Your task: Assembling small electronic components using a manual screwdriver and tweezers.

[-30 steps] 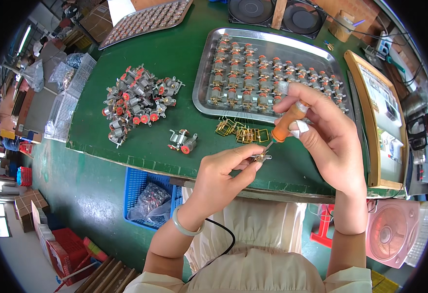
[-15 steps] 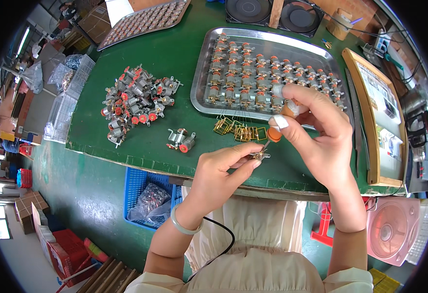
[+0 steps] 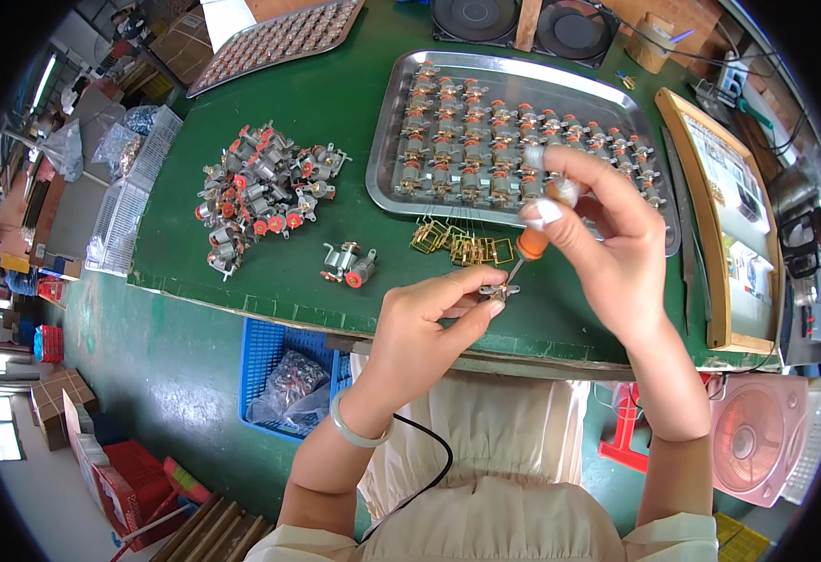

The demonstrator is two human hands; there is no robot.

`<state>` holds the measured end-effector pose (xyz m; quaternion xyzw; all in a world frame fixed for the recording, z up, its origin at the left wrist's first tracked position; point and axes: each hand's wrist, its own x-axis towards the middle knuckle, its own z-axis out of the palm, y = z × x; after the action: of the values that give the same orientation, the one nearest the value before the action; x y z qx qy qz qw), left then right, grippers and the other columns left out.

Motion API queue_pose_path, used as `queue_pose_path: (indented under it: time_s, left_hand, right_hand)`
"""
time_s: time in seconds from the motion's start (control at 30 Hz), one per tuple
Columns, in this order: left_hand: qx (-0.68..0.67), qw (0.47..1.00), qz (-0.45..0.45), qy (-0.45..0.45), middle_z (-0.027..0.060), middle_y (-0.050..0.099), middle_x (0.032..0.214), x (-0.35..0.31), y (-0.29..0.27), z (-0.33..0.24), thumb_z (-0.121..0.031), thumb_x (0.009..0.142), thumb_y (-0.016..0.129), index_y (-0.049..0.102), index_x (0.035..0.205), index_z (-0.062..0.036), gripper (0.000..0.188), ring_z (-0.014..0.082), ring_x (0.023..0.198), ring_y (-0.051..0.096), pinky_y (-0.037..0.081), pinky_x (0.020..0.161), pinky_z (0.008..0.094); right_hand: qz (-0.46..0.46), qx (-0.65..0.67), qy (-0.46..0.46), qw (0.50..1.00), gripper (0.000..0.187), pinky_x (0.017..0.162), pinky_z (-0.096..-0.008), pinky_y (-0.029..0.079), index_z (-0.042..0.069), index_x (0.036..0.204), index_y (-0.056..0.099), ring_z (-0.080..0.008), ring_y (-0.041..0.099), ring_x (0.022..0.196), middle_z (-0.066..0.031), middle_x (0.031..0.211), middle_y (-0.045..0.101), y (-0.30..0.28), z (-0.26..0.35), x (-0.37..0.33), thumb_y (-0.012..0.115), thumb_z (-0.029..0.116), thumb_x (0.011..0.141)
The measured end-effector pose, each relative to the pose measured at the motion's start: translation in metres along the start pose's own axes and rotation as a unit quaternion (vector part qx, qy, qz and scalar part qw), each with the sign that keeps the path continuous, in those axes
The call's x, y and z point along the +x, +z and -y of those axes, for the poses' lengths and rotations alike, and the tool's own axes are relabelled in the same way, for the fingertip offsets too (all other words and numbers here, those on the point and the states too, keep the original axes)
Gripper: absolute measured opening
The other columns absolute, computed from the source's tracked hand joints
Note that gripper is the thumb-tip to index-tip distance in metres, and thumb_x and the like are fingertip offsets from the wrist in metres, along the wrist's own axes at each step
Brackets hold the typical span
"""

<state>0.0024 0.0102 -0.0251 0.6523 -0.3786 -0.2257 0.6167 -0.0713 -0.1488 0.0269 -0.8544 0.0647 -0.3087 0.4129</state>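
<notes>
My left hand (image 3: 429, 314) pinches a small metal component (image 3: 501, 291) between thumb and fingers, just over the near edge of the green table. Above it, my right hand (image 3: 612, 248) grips an orange-handled screwdriver (image 3: 531, 245). The shaft slants down so its tip meets the component. White wrapping covers the thumb and fingertip of my right hand, which are slightly blurred. Behind my hands lie several brass-coloured wire frames (image 3: 471, 249). Left of them sits a pair of small silver parts with red ends (image 3: 349, 265).
A metal tray (image 3: 384, 187) holds rows of similar parts. A heap of loose silver-and-red parts (image 3: 260, 187) lies on the left. Another filled tray (image 3: 279, 42) stands at the back. A wooden frame (image 3: 715, 225) leans at right; a blue basket (image 3: 258, 375) is below the table.
My right hand has shifted slightly, and its fingers have changed position on the screwdriver, which leans more now. My left hand keeps the component in nearly the same place.
</notes>
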Motion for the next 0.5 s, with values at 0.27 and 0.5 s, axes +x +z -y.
queue_pose_path:
  time_s: [0.27, 0.5]
  left_hand:
    - [-0.004, 1.000, -0.009, -0.004, 0.0075, 0.065, 0.091, -0.001, 0.001, 0.003, 0.004, 0.076, 0.062, 0.060, 0.102, 0.0036, 0.026, 0.0095, 0.079, 0.061, 0.050, 0.073, 0.0219]
    - [-0.005, 1.000, -0.015, -0.007, 0.0077, 0.064, 0.091, -0.003, -0.001, 0.004, 0.004, 0.076, 0.062, 0.059, 0.103, 0.0038, 0.027, 0.0100, 0.080, 0.061, 0.051, 0.074, 0.0225]
  right_hand:
    - [0.043, 0.189, 0.002, 0.981, 0.034, 0.073, -0.0266, 0.047, 0.001, 0.115, 0.049, -0.0129, 0.056, 0.081, -0.0080, 0.092, 0.059, 0.003, -0.010, 0.000, 0.058, 0.004, 0.083]
    - [0.009, 0.378, 0.117, 0.918, 0.032, 0.061, -0.0238, 0.042, 0.002, 0.102, 0.060, -0.0122, 0.048, 0.064, -0.0093, 0.092, 0.062, 0.003, 0.003, 0.005, 0.069, 0.009, 0.071]
